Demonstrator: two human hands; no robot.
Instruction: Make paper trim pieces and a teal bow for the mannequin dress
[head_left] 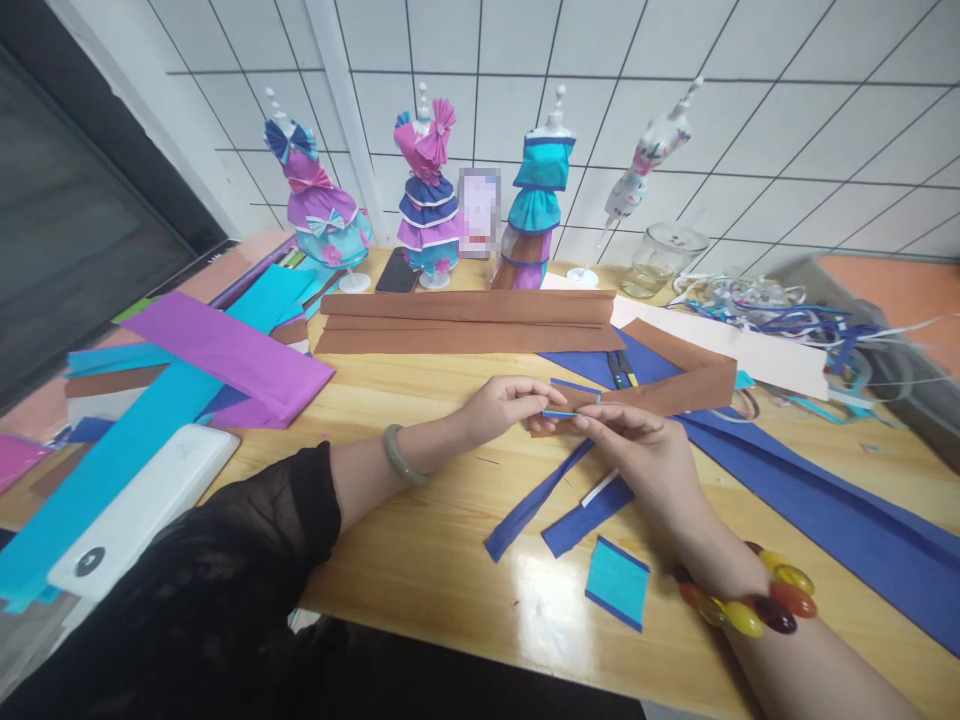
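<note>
Above the middle of the table, my left hand (504, 407) and my right hand (643, 455) pinch a small brown crepe-paper piece (577, 396) with narrow blue edging. My fingertips meet along its blue front edge and partly cover it. Just below lie two dark blue paper strips (534, 503), one near my right palm with a thin white strip on it. A turquoise square (616, 583) with dark blue edges rests nearer the front. Behind my hands are small snips (621, 368) with dark and yellow handles, and a folded brown strip (675, 390).
Several small dress forms (543, 160) stand along the tiled wall, beside a dark phone (397, 271) and a glass jar (666, 260). Coloured paper (225, 350) and a white device (150, 505) lie left; tangled ribbons (780, 310) and a long blue strip (817, 510) lie right.
</note>
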